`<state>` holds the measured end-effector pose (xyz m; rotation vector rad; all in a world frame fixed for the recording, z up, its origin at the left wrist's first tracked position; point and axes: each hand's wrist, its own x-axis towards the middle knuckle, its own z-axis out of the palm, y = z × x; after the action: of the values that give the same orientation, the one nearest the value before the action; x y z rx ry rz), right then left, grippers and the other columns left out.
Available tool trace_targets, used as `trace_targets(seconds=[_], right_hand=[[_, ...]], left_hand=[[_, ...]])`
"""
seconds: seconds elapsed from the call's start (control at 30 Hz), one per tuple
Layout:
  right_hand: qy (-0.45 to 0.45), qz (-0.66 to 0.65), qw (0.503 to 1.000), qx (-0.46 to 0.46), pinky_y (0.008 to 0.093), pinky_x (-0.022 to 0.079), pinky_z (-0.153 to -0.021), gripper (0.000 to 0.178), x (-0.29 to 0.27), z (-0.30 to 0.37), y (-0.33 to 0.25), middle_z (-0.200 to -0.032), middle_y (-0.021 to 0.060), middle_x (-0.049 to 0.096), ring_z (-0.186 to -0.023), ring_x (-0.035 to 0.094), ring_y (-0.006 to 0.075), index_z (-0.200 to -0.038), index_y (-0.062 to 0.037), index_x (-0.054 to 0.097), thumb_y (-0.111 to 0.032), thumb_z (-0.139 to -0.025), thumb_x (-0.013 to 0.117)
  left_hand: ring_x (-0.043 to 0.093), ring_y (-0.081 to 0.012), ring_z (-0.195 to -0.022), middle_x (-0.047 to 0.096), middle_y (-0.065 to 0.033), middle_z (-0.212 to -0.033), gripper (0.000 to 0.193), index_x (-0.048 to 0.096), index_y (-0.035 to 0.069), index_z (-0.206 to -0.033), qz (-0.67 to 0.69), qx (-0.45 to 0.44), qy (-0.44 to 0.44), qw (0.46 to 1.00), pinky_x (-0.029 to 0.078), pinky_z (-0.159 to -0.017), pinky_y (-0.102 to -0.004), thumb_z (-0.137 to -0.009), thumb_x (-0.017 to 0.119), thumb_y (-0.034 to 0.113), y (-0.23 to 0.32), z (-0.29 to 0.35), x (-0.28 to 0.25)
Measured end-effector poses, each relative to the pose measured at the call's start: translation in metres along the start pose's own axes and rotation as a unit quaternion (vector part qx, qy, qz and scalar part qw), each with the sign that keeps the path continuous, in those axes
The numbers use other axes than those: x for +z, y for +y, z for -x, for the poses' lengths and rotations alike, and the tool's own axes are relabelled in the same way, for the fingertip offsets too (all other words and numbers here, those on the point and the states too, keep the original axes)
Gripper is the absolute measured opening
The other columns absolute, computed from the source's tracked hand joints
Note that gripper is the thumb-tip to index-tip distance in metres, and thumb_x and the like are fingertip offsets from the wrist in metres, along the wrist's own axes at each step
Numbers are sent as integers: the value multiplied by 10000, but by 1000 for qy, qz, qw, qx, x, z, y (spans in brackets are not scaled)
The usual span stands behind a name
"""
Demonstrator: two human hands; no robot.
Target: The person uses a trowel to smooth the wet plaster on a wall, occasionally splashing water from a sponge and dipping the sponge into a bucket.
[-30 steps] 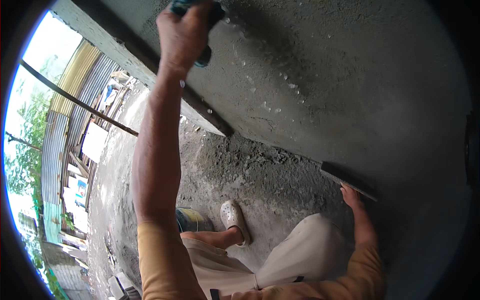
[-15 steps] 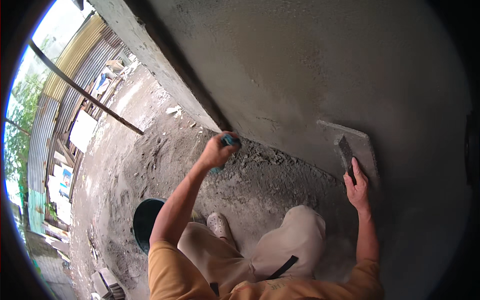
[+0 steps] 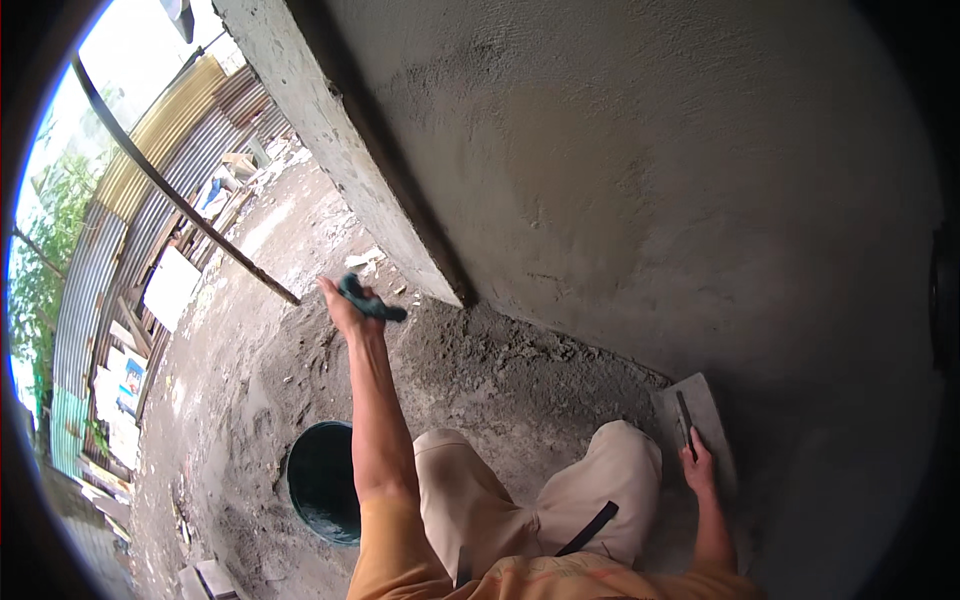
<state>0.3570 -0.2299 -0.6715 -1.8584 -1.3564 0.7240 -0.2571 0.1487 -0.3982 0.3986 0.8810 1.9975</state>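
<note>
Float now lower, gripped in right hand; left hand, farther left, clutches green object.

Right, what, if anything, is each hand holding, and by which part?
The right hand holds a flat float by its handle; the left hand grips a dark green cloth-like thing around its middle.

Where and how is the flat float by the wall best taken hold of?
Likely by the dark bar handle on the float, coming from its lower end in view, as the right grip does. The handle is slim and seems to stand off the float's face, so it could be wrapped; the float itself is broad and flat, offering little to close around.
</note>
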Motion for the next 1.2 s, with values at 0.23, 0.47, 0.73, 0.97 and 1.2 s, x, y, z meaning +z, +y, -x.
trace_targets(seconds=[0.23, 0.47, 0.73, 0.97, 1.2], right_hand=[[97, -22, 995, -18, 242, 428, -663, 495, -38, 42, -38, -824, 5, 512, -733, 446, 87, -1482, -8, 445, -188, -1025, 510], [122, -263, 938, -190, 223, 347, -584, 527, -85, -84, -244, -797, -26, 467, -658, 364, 55, -1545, 16, 307, -178, -1072, 432], [110, -191, 879, -423, 225, 490, -665, 569, -49, -266, -431, -883, 10, 563, -716, 514, 64, -1565, 7, 258, -80, -1046, 476], [191, -129, 843, -486, 327, 587, -564, 555, 105, -348, -632, -832, 154, 722, -666, 725, 212, -1517, -15, 358, -203, -1023, 527], [121, -95, 884, -442, 496, 596, -705, 628, 281, -348, -492, -1044, 287, 684, -865, 695, 466, -1522, -103, 317, -124, -956, 588]], left_hand=[[473, -145, -540, 554, -32, -651, 443, 589, 60, -753, -81, 184, -149, 968, 402, -512, -356, -995, 591, 430, 0, 18, 341], [546, -139, -522, 608, -64, -688, 559, 670, 29, -934, -268, -5, -150, 952, 423, -446, -288, -910, 656, 587, -29, 23, 143], [609, -225, -791, 620, -102, -929, 481, 590, 18, -1176, -152, -147, 24, 977, 542, -626, -376, -818, 560, 338, 116, 59, -190], [613, -238, -786, 589, -88, -936, 429, 511, 56, -1214, -420, -274, 142, 853, 554, -690, -391, -798, 614, 47, 95, 111, -388], [598, -380, -1230, 607, -222, -1344, 600, 507, -10, -1367, -847, -271, -268, 369, 486, -1040, -434, -887, 636, 327, -19, 73, -540]])
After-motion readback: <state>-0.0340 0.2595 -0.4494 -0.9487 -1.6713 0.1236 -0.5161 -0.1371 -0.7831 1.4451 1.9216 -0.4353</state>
